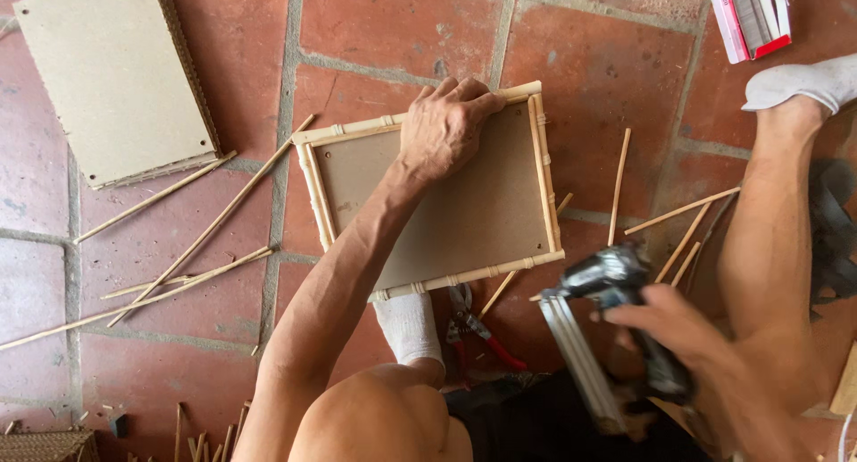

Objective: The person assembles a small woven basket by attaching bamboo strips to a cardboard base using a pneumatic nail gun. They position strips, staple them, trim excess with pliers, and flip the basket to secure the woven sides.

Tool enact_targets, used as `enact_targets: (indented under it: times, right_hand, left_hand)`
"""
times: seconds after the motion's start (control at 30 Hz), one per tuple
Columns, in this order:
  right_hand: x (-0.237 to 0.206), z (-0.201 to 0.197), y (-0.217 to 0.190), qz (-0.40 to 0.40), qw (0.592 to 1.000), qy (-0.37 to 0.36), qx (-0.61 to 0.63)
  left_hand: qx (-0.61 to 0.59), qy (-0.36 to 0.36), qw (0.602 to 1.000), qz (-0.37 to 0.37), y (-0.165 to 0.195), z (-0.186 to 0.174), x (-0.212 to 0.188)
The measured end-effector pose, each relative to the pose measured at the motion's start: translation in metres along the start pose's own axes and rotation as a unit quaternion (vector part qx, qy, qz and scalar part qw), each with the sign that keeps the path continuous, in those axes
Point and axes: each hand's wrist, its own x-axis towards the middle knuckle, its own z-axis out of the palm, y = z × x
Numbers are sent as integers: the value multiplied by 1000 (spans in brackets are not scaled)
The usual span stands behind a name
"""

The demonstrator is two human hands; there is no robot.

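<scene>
Closest to my view, low on the right, my right hand (687,337) is wrapped around the handle of a grey staple gun (598,324), fingers closed on it; its long magazine slants down toward my lap, blurred. Just beyond it lies the bamboo-edged tray (433,194), flat on the terracotta tile floor (393,24) with its brown board bottom facing up — my left hand (442,127) rests palm-down on the tray's far edge, fingers spread and curled over the top rail. Under the tray's near edge I see my white-socked foot (409,326), and beside it red-handled pliers (473,326) on the tiles. Thin bamboo sticks (205,225) lie scattered left of the tray, with a few more to its right. Further out, at the upper left, a flat cardboard panel (112,74) sits on the floor — well apart from the tray. At the top right corner is a red-and-white box of staples (752,16), near my other socked foot (799,83).
</scene>
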Motion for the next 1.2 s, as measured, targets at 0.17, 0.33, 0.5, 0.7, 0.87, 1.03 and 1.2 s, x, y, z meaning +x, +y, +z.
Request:
enact_targets:
  times: [0.17, 0.33, 0.5, 0.7, 0.87, 1.03, 1.2]
  right_hand:
    - [-104, -24, -65, -54, 900, 240, -361]
    - [-89, 7, -138, -449, 733, 307, -408]
    - [-7, 39, -178, -539, 580, 318, -522]
    - [13, 53, -193, -536, 544, 318, -562]
    - [22, 58, -194, -526, 547, 317, -569]
    - [23, 56, -189, -527, 551, 318, -563]
    - [19, 61, -189, -526, 555, 321, -558]
  left_hand:
    - [5, -2, 1000, 0, 2, -3, -1]
    - [0, 3, 1000, -3, 6, -7, -1]
    - [-6, 2, 1000, -2, 5, -10, 1]
    - [-3, -10, 1000, -9, -2, 1, -1]
    - [2, -15, 1000, -22, -6, 9, 0]
    - [3, -18, 1000, -15, -7, 8, -2]
    - [-1, -3, 1000, -18, -5, 8, 0]
